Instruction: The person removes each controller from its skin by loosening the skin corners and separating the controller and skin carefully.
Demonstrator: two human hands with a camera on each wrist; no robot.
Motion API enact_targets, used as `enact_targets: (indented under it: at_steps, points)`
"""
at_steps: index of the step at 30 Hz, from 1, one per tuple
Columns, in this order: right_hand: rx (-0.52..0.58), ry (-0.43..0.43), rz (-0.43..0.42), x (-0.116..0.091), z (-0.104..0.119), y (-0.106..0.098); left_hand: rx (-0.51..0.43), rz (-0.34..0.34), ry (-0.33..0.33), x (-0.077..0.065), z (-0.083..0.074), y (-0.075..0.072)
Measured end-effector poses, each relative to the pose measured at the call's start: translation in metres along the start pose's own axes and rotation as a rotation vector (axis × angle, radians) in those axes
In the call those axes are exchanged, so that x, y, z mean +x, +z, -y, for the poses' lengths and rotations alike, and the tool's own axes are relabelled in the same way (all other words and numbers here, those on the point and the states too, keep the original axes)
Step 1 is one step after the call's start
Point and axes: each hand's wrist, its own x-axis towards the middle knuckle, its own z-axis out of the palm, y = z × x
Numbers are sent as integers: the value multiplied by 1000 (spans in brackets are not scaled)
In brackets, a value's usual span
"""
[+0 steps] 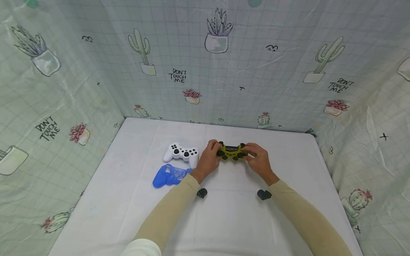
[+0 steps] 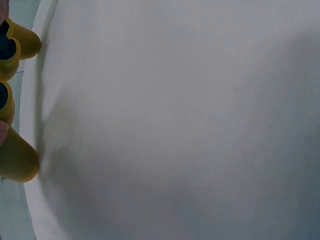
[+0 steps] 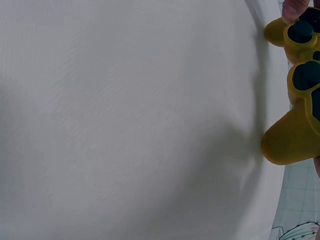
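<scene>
Yellow cover: a soft-looking, rubbery skin sits on the black game controller (image 1: 232, 152), with dark sticks and buttons showing through round holes.
Head view, hands: the left hand (image 1: 209, 160) curls round the controller's left grip and the right hand (image 1: 258, 160) round its right grip, thumbs on top; it is held just above the table (image 1: 224, 220), a little past centre toward 12 o'clock.
Head view, neighbours: at 9 o'clock of the left hand lies a glossy white controller (image 1: 181, 153); at its 6 o'clock, touching the sleeve, a limp translucent blue cover (image 1: 169, 175).
Head view, surface: smooth white cloth with faint creases; walls of checked sheet printed with cacti.
Left wrist view: only two rounded yellow horns (image 2: 17, 155) and dark round parts at the 9 o'clock edge, matte and blunt, over plain white cloth; a fingertip barely shows.
Right wrist view: closer on texture, the cover (image 3: 295, 135) is smooth and bulbous at 3 o'clock, with two domed black sticks (image 3: 306, 75) and a fingertip at the top; the white controller and blue cover are out of sight.
</scene>
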Motion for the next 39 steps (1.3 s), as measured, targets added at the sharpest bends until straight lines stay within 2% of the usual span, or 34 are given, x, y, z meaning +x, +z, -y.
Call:
enact_targets:
  at_steps: [4,9,13,17,19,21,25,27,29,35,39]
  points:
    - [-9,28,13,-2,-1,-3,48,25,27,1,0,2]
    - [13,149,54,0,6,-7,7,23,-13,1,-3,1]
    - [66,316,24,6,16,-7,-112,40,-93,2,-9,-4]
    - [17,485,-58,14,26,-2,-269,31,-201,5,-20,-10]
    - [-9,572,-70,17,30,-2,-305,20,-253,6,-26,-12]
    - [8,661,-43,21,33,-3,-333,-8,-297,8,-31,-13]
    - [115,792,79,27,38,-7,-339,-89,-400,12,-38,-16]
    - [131,826,134,29,41,-9,-342,-102,-460,14,-40,-19]
    - [138,851,156,32,42,-9,-356,-86,-514,16,-42,-23]
    - [179,897,175,35,41,-8,-419,39,-633,22,-41,-32]
    - [217,889,164,33,40,-9,-464,104,-671,22,-37,-35]
